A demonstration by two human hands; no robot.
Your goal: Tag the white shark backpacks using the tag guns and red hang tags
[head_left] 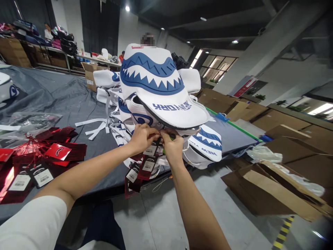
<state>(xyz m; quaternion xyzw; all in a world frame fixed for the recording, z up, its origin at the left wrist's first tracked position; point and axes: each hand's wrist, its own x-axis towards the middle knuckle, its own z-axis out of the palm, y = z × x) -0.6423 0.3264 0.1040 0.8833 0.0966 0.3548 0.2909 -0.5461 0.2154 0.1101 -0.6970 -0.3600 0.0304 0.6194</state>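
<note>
A white backpack (156, 66) with a blue band of shark teeth and "NEW YORK" lettering stands in front of me, on top of other white bags. Just below its jutting flap (177, 107), my left hand (143, 138) is closed in a pinch, where a bit of red string shows at the fingertips. Touching close beside it, my right hand (172, 144) is closed too, with a small green-and-black tool (172, 136) mostly hidden in the palm. Black and red hang tags (148, 165) with barcode labels dangle beneath both hands.
A bundle of red hang tags (58, 151) lies on the dark-covered table (65, 81) at left, near clear plastic (39, 119). Another white bag (205, 146) sits at right. Cardboard boxes (260, 187) crowd the right side. People are partly visible at the back.
</note>
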